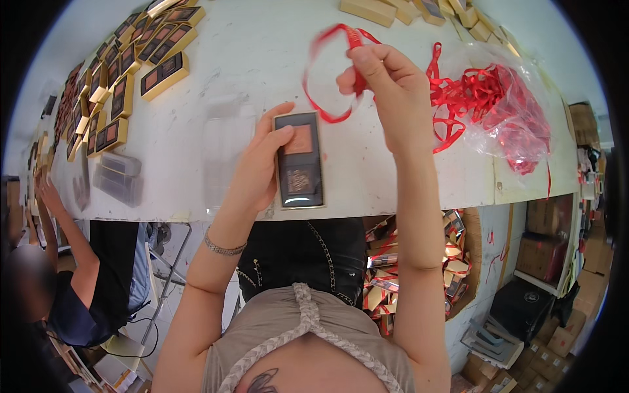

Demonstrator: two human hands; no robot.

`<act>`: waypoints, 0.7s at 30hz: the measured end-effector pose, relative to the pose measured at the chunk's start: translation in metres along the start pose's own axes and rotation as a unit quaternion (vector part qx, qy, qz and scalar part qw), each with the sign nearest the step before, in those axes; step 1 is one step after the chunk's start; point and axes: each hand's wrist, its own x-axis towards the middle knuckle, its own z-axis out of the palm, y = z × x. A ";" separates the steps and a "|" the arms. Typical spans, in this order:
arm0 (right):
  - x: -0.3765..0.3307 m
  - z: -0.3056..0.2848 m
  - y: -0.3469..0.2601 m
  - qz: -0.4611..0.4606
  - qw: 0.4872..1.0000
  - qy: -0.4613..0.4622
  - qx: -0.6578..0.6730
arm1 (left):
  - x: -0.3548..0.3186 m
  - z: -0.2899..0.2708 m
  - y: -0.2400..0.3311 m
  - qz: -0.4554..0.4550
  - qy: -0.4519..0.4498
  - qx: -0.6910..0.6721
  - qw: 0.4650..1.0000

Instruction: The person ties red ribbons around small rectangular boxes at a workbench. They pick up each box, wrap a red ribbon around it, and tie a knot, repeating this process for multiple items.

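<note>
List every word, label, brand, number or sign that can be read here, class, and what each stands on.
None is clear enough to quote.
Red ribbon, right hand: pale marks, blurred.
Boxed palette, left hand: pale marks near its lower end, too small.
Brown cartons, lower right: pale patches, too small.

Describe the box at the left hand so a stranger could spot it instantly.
Find the middle of the white table's near edge. There the left hand grips a dark-faced rectangular box with a thin gold border, a coral square above and a brown square below. Unlike the gold boxes clustered at upper left, it is apart, held by that hand.
</note>
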 end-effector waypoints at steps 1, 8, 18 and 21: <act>-0.003 -0.001 -0.007 0.005 0.998 -0.040 -0.058 | 0.001 0.005 0.004 0.002 -0.017 -0.008 1.000; -0.060 -0.003 -0.004 -0.058 0.939 -0.244 -0.236 | 0.015 -0.002 0.003 0.029 -0.036 -0.070 0.996; -0.082 -0.030 0.023 -0.037 0.964 -0.216 -0.149 | 0.014 0.026 0.028 0.074 0.040 -0.053 0.995; -0.087 -0.016 0.045 0.033 0.978 -0.201 -0.043 | 0.006 0.029 0.033 0.087 0.041 -0.050 0.994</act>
